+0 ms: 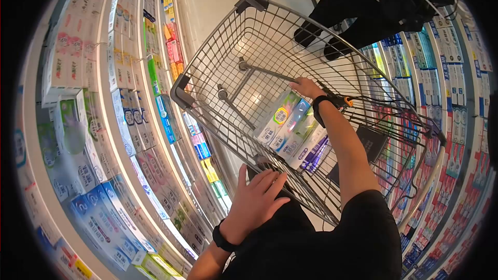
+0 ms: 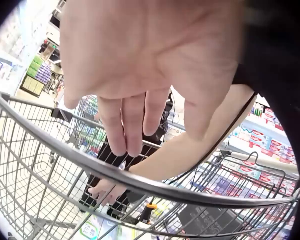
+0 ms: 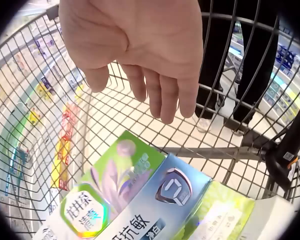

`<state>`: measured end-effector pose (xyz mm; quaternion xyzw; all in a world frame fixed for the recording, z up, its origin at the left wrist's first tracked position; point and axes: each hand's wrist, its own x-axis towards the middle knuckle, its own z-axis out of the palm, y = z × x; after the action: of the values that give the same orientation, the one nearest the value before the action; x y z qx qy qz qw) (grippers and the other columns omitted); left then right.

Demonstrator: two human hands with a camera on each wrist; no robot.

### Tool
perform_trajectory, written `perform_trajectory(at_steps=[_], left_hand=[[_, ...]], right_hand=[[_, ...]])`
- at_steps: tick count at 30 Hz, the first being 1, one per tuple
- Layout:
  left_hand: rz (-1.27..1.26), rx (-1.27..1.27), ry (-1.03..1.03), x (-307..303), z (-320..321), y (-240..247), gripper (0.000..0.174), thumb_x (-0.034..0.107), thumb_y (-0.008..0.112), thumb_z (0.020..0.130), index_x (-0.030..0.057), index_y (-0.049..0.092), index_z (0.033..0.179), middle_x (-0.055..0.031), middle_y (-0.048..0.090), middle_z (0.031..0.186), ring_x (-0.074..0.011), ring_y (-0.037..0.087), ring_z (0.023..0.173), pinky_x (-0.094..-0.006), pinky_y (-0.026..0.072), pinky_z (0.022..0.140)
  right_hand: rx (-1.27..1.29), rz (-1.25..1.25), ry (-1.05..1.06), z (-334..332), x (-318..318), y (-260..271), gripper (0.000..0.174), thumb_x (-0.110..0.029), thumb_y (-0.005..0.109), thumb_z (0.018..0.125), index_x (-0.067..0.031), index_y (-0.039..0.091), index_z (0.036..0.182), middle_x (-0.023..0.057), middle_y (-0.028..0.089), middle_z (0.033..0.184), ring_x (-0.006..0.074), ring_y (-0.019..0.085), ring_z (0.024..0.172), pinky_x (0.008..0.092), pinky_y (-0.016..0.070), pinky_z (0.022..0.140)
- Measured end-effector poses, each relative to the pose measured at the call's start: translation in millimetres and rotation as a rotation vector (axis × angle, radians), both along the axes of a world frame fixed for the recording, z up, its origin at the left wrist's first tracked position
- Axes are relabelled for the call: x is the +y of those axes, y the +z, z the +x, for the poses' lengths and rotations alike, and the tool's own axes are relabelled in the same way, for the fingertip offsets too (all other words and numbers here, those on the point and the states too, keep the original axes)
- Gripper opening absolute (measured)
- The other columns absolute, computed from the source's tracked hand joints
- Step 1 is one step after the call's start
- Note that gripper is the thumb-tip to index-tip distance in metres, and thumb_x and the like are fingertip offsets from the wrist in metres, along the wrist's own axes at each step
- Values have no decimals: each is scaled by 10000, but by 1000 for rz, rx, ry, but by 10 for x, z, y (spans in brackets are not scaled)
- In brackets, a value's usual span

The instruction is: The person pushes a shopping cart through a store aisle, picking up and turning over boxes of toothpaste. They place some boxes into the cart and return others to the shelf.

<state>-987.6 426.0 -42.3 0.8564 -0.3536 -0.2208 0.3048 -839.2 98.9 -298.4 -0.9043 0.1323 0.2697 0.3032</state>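
Observation:
A wire shopping cart (image 1: pixel 251 2) holds several boxes lying side by side. In the right wrist view these are a green-and-white box with a flower print (image 3: pixel 125 170), a blue box marked 7 (image 3: pixel 174 186) and a yellow-green box (image 3: pixel 225 207). A purple-and-white pack (image 1: pixel 315 155) lies beside them in the head view. Inside the cart, my right hand (image 1: pixel 308 89) hovers over the boxes' far end, fingers loosely extended and holding nothing. My left hand (image 1: pixel 258 197) is held near the cart's side rail (image 2: pixel 140 184), its fingers spread and relaxed around nothing.
Shelves of boxed goods (image 1: pixel 129 119) line the left side, and more packed shelves (image 1: pixel 451 140) stand on the right. Someone in black trousers (image 1: pixel 342 31) stands beyond the cart. A black tool with an orange part (image 3: pixel 292 145) and a dark flat box (image 1: pixel 371 142) are by the cart.

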Motion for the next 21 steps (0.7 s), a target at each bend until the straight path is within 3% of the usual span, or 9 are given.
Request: perform_trajectory(at_steps=[2,8,13,16,21], left_hand=[[-18,52,-6,15,56,-157,466,304,710,785,95,587,1183,-38,614,1103,-211,571,1078,-585,258,1042],[-43,76,-37,18,92,-404,404,241,723,773,100,599,1131,-5,615,1040,-172,578,1034,-529,296,1019],[-50,81,-31,9,51,-444,385,225,721,777,98,603,1121,1,614,1005,-158,578,1017,-478,308,1007],[-63,63,-15,0,29,-451,376,220,721,778,97,607,1115,2,616,996,-153,577,1011,-459,297,1014],[-59,68,-24,1,40,-426,377,216,723,775,94,609,1112,-3,617,993,-157,578,1004,-450,281,1024]], right_hand=[[157,66,-23,48,29,-142,760,-626,518,830,27,572,1216,247,597,1175,357,563,1117,398,428,956],[372,127,-55,20,121,-722,747,-644,553,804,4,620,1169,218,607,1175,333,576,1101,397,432,947],[606,204,-133,61,168,-608,732,-636,552,813,0,622,1167,205,602,1189,303,577,1101,394,433,943],[618,114,-94,83,226,-602,760,-661,525,818,11,619,1159,207,594,1198,316,575,1095,407,433,935],[633,171,44,146,263,-356,886,-752,470,779,24,590,1189,221,557,1245,328,558,1116,429,419,948]])
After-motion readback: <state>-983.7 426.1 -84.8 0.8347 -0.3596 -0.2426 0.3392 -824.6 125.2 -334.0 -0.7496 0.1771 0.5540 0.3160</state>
